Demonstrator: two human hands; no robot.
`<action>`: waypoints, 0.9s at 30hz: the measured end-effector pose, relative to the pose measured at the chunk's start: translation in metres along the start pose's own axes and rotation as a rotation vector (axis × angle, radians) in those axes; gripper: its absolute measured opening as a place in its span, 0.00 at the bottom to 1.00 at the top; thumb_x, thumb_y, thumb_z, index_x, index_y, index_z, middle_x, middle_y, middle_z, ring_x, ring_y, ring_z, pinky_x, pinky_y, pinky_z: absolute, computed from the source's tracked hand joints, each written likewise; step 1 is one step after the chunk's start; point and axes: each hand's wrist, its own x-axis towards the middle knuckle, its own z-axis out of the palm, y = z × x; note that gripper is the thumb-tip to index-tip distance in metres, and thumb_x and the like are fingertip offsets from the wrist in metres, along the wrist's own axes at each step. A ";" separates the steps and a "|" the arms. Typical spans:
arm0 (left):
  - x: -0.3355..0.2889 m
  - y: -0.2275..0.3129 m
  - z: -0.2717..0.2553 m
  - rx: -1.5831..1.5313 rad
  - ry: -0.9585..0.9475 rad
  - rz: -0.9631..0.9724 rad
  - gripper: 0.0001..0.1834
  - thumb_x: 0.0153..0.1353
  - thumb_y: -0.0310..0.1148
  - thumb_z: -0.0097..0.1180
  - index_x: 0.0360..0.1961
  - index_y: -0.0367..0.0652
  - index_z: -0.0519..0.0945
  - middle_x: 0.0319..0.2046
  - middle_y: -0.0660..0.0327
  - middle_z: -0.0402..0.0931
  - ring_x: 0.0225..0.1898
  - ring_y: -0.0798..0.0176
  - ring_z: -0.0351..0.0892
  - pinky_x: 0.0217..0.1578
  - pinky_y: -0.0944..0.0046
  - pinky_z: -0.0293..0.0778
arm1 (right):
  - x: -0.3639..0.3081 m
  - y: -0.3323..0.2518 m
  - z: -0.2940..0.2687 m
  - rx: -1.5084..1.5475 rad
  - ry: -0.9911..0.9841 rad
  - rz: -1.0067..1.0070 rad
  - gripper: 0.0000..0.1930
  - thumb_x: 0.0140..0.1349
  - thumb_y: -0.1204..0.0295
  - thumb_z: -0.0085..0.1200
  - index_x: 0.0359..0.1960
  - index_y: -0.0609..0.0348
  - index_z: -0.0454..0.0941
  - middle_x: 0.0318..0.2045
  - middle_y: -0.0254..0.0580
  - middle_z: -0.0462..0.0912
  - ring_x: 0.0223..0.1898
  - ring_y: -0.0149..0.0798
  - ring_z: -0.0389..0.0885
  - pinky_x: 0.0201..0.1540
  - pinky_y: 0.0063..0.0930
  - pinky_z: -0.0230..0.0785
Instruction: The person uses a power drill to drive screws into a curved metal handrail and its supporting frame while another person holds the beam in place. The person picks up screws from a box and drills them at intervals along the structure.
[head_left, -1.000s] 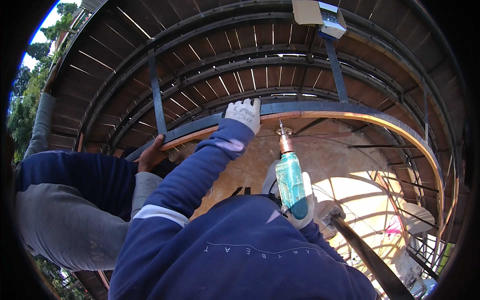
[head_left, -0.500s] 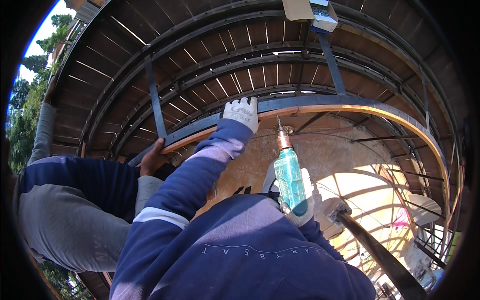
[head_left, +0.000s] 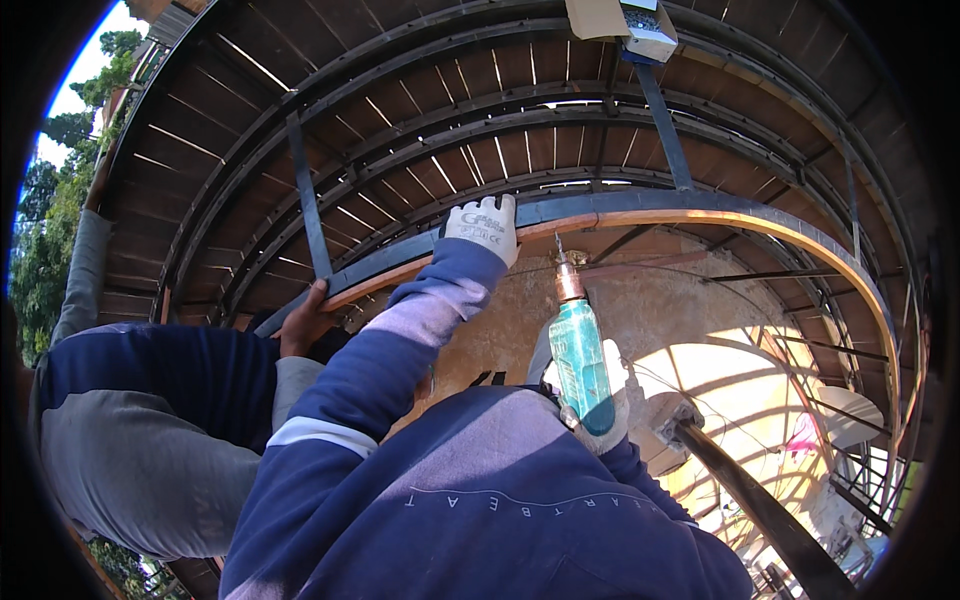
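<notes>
My left hand [head_left: 482,226], in a white work glove, is closed over a long curved dark metal bar [head_left: 575,206] in front of me. An orange-brown strip [head_left: 660,217] runs along the bar's near side. Lower and to the right, my gloved right hand [head_left: 617,385] grips a green power drill [head_left: 578,350]; the drill's body partly hides the fingers. Its thin bit [head_left: 559,243] points away from me, with the tip just short of the strip and seemingly apart from it.
At left, a co-worker's bare hand [head_left: 303,322] holds the bar near a flat metal crosspiece [head_left: 308,195]. An open box of small metal pieces [head_left: 648,35] sits at the top. Curved slatted framework [head_left: 450,120] arches beyond. A dark pole [head_left: 760,500] slants at lower right, above sunlit ground far below.
The co-worker at left has shifted slightly. My left hand on the bar and the drill in my right hand stay nearly where they were.
</notes>
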 end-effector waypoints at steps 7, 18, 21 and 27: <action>0.002 -0.001 0.001 -0.021 0.003 0.003 0.32 0.53 0.41 0.66 0.58 0.42 0.73 0.49 0.51 0.79 0.53 0.49 0.80 0.54 0.52 0.72 | 0.008 -0.009 -0.019 0.115 -0.106 0.177 0.36 0.68 0.43 0.50 0.71 0.47 0.60 0.53 0.48 0.79 0.44 0.43 0.82 0.35 0.34 0.81; 0.003 -0.004 0.009 0.005 0.033 0.003 0.33 0.53 0.43 0.67 0.58 0.42 0.74 0.49 0.51 0.79 0.53 0.50 0.79 0.54 0.51 0.73 | 0.008 -0.021 -0.018 -0.534 -0.137 -0.097 0.36 0.68 0.48 0.52 0.72 0.52 0.59 0.56 0.48 0.77 0.49 0.43 0.81 0.44 0.33 0.80; 0.000 -0.004 0.006 0.000 0.048 0.036 0.28 0.58 0.39 0.60 0.59 0.41 0.73 0.49 0.50 0.79 0.51 0.50 0.80 0.53 0.51 0.73 | 0.004 -0.028 -0.012 -0.849 -0.178 -0.239 0.36 0.68 0.49 0.53 0.72 0.52 0.59 0.56 0.48 0.77 0.50 0.43 0.81 0.46 0.33 0.79; 0.001 -0.005 0.009 -0.015 0.052 0.020 0.31 0.53 0.39 0.63 0.58 0.42 0.73 0.48 0.52 0.79 0.51 0.49 0.79 0.54 0.50 0.72 | -0.004 -0.032 -0.010 -1.121 -0.212 -0.350 0.36 0.67 0.52 0.54 0.72 0.54 0.58 0.57 0.48 0.77 0.51 0.42 0.80 0.48 0.32 0.78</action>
